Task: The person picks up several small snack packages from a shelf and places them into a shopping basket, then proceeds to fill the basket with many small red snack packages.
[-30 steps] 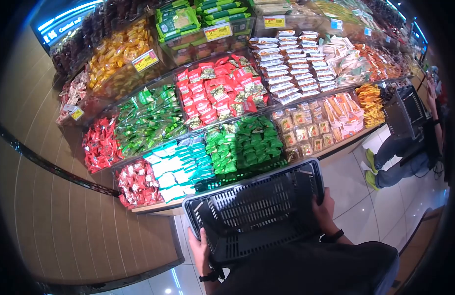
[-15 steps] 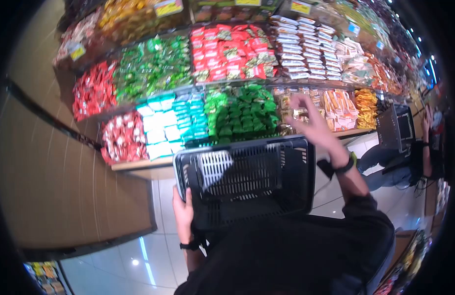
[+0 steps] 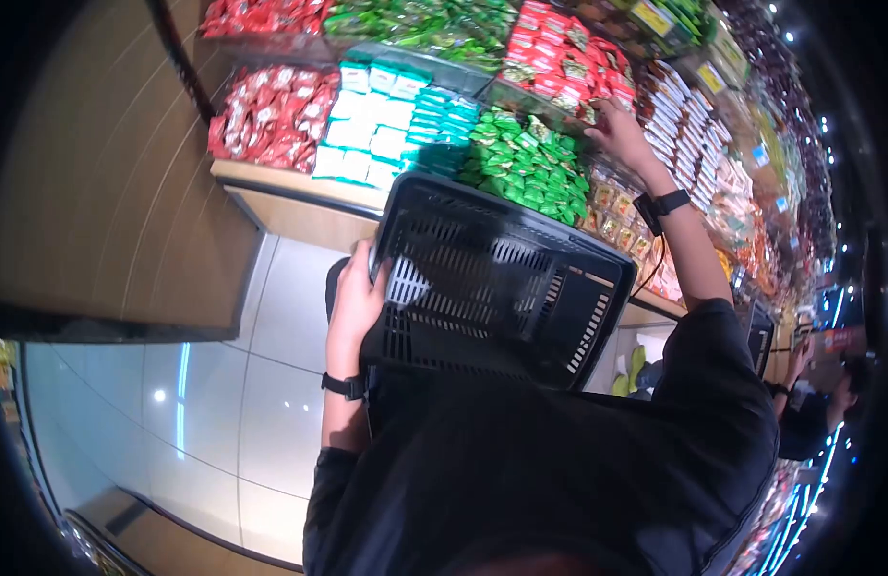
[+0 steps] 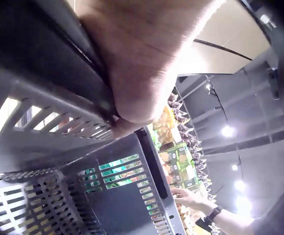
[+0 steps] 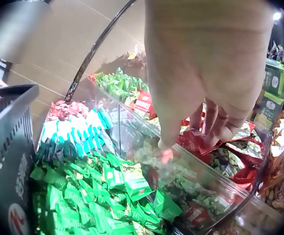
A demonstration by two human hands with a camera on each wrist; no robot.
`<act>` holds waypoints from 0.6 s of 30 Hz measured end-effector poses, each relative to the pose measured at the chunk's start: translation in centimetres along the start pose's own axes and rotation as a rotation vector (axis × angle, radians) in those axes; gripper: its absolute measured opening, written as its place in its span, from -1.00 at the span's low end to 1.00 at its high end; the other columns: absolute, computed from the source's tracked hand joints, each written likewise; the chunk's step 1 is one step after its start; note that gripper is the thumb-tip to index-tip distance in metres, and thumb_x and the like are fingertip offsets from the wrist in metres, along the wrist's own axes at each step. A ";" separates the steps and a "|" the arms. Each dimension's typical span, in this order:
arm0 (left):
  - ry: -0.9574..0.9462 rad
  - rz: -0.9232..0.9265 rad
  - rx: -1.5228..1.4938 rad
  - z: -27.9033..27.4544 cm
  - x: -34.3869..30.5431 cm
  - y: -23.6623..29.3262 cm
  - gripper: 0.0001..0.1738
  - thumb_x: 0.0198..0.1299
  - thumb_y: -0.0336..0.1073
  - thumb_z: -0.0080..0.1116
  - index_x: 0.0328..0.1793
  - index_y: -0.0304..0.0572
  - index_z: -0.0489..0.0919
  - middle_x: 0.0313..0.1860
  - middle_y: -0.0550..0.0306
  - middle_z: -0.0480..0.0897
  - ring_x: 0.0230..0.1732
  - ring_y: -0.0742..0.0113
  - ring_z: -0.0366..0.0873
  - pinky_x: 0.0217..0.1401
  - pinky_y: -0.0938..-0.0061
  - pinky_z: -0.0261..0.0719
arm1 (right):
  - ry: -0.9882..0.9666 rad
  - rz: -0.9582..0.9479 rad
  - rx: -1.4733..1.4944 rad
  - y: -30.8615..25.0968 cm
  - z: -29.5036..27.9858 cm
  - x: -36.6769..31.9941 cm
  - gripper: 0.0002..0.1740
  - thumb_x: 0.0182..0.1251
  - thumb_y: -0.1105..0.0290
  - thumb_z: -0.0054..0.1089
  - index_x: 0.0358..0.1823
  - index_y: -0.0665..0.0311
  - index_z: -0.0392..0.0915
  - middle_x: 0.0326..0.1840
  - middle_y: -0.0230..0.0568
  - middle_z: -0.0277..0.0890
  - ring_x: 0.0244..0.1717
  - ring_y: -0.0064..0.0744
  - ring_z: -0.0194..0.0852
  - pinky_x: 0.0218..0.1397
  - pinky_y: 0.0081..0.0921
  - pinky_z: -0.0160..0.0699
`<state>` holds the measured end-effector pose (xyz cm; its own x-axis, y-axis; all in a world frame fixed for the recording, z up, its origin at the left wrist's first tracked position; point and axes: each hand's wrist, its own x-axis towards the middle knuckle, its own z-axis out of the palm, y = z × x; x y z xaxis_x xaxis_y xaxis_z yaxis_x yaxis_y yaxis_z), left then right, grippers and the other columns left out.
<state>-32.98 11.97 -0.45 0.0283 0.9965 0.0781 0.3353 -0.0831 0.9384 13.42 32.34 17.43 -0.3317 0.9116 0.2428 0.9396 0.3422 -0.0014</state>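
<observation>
My left hand (image 3: 356,302) (image 4: 142,63) grips the left rim of a black basket (image 3: 444,197) (image 4: 117,205), which is tilted and has nothing visible inside. My right hand (image 3: 624,139) (image 5: 205,63) reaches down into a shelf bin of red packets (image 3: 550,58) (image 5: 230,164). In the right wrist view its fingers bend down onto the red packets, while the thumb stands apart by the clear divider (image 5: 200,169). How firmly the fingertips touch a packet is partly hidden. Green packets (image 3: 530,163) (image 5: 88,200) lie in the bin just below.
White and teal packets (image 3: 372,125) and red-and-white packets (image 3: 276,115) fill bins to the left. Long wrapped snacks (image 3: 679,120) lie right of the red packets. A wooden shelf edge (image 3: 290,187) runs beside the basket. Another person's arm (image 3: 799,360) shows at the far right.
My right hand let go of the basket's right side, rose over the shelf and moved into the red packets. The left hand keeps its hold; the basket has turned. The head view has shifted.
</observation>
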 end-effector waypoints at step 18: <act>0.006 0.113 -0.051 0.0 0.4 -1.3 -0.61 0.47 -0.31 0.18 0.30 -0.38 0.47 0.02 -0.44 0.68 0.13 -0.43 0.62 0.12 0.11 0.59 | 0.016 0.044 0.086 3.5 -0.2 0.1 -0.43 0.45 0.17 0.46 0.30 0.38 0.50 0.13 -0.01 0.58 0.06 -0.20 0.59 0.19 -0.28 0.56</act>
<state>-33.40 12.46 -1.61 0.0577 0.9808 0.1863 0.2821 -0.1950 0.9394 16.72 33.63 17.63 -0.2885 0.9225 0.2563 0.9423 0.3211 -0.0950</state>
